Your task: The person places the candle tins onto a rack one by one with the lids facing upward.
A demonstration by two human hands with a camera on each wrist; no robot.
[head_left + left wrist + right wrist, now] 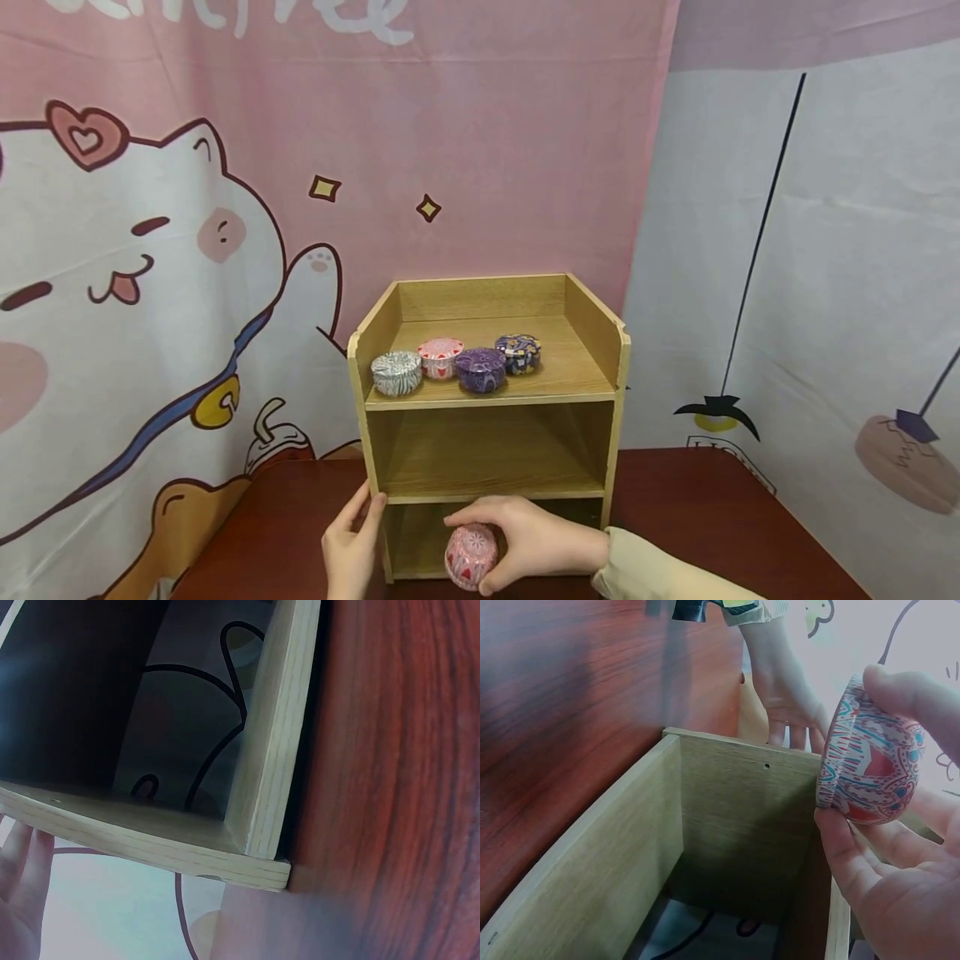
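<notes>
A small wooden shelf unit (487, 400) with three levels stands on a dark red table (697, 508). My right hand (525, 542) grips a round pink patterned tin (471, 557) in front of the bottom compartment; in the right wrist view the tin (870, 757) is pinched between thumb and fingers. My left hand (352, 542) rests with straight fingers against the shelf's left side panel (366, 467). The left wrist view shows the shelf's wooden edge (270, 750) and my fingers (22, 892) beside it.
Several patterned tins stand in a row on the top level: silver (396, 372), red and white (440, 357), purple (481, 369), dark blue floral (517, 353). The middle level (487, 458) holds nothing. Cartoon curtains hang close behind and to the right.
</notes>
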